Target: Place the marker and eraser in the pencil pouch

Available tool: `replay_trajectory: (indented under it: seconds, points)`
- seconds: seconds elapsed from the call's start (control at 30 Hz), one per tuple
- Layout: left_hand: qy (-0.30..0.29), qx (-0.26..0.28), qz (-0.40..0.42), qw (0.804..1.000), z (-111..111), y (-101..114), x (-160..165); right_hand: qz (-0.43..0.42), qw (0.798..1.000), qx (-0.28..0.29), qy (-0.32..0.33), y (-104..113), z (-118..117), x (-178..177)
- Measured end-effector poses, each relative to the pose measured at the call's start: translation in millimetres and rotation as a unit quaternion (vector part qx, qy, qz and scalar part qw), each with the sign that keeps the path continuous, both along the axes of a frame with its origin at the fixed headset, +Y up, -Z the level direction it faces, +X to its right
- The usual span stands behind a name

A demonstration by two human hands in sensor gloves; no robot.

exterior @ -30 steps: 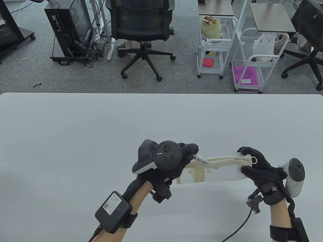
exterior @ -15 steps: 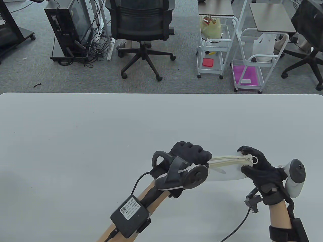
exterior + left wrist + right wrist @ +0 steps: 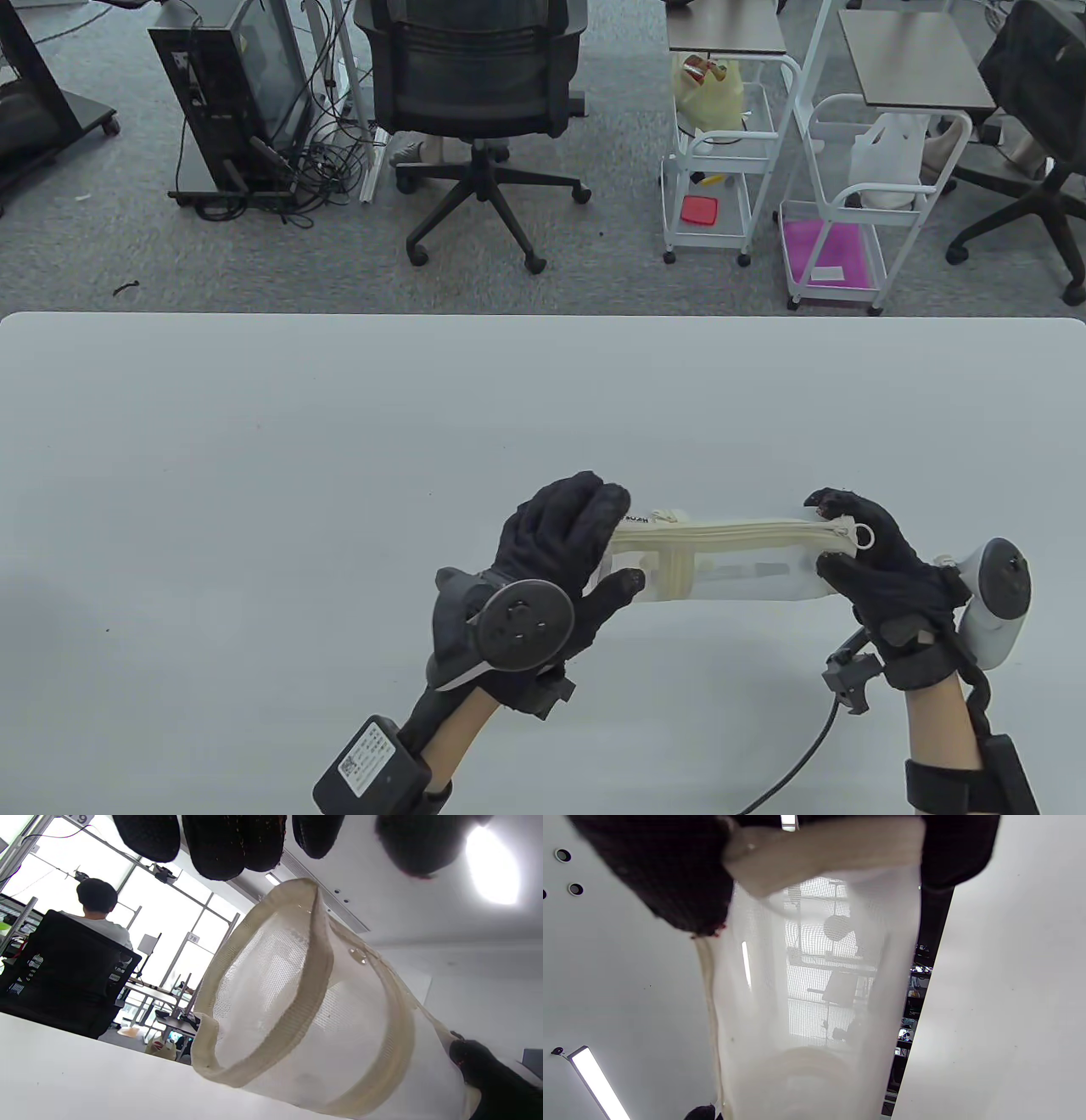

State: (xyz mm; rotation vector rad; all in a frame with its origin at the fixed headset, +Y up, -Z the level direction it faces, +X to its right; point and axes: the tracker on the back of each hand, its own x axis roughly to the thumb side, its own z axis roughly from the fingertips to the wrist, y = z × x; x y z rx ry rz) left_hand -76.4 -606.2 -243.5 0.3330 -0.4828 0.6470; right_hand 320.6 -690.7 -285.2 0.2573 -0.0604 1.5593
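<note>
Both hands point(image 3: 556, 556) point(image 3: 882, 564) at opposite ends of pencil pouch point(image 3: 730, 564).

pencil pouch point(image 3: 730, 573): see-through white mesh cloth, cream woven trim
my left hand point(image 3: 556, 564): matt black knit glove
table point(image 3: 339, 475): smooth matt white
</note>
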Motion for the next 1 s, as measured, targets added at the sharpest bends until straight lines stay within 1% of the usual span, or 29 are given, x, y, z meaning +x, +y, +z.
replay_trajectory:
  seconds: [0.03,0.07,0.13,0.2,0.27,0.3,0.37,0.43,0.53,0.63,0.7,0.73,0.77,0.83,0.93,1.0]
  points:
    - [-0.003,-0.015,0.042,0.999,-2,-9,-9,0.002,1.0,0.0,-0.002,0,0,-1]
    - [-0.006,-0.03,0.066,0.997,-4,-15,-14,0.003,1.0,0.0,-0.003,-1,0,-1]
    - [-0.03,-0.08,0.124,0.989,-12,-35,-25,0.005,1.0,-0.002,-0.004,-2,-1,-3]
    - [-0.063,-0.138,0.162,0.975,-20,-55,-30,0.008,1.0,-0.004,-0.006,-4,-1,-5]
    - [-0.086,-0.183,0.169,0.965,-27,-68,-32,0.014,1.0,-0.006,-0.004,-5,-2,-9]
    - [-0.09,-0.184,0.168,0.964,-29,-73,-32,0.017,1.0,-0.007,-0.001,-6,-2,-11]
    - [-0.094,-0.169,0.166,0.967,-31,-80,-32,0.024,1.0,-0.009,0.005,-8,-2,-17]
    - [-0.113,-0.184,0.172,0.961,-31,-84,-30,0.031,0.999,-0.01,0.012,-8,-3,-22]
    - [-0.118,-0.205,0.181,0.955,-31,-91,-29,0.027,0.999,-0.014,0.024,-9,-3,-30]
    - [-0.123,-0.219,0.181,0.951,-32,-100,-28,0.042,0.999,-0.012,0.031,-9,-3,-34]
    - [-0.138,-0.239,0.187,0.943,-33,-104,-27,0.044,0.998,-0.013,0.035,-10,-3,-35]
    - [-0.144,-0.245,0.207,0.936,-33,-105,-27,0.039,0.998,-0.013,0.039,-10,-3,-36]
    - [-0.143,-0.25,0.228,0.93,-33,-106,-26,0.034,0.999,-0.014,0.04,-10,-3,-36]
    - [-0.139,-0.25,0.249,0.925,-33,-105,-27,0.029,0.998,-0.015,0.046,-10,-2,-38]
    - [-0.127,-0.237,0.241,0.932,-34,-103,-30,0.035,0.998,-0.013,0.053,-7,-2,-40]
    - [-0.126,-0.236,0.253,0.93,-35,-102,-32,0.049,0.997,-0.013,0.059,-4,-1,-41]
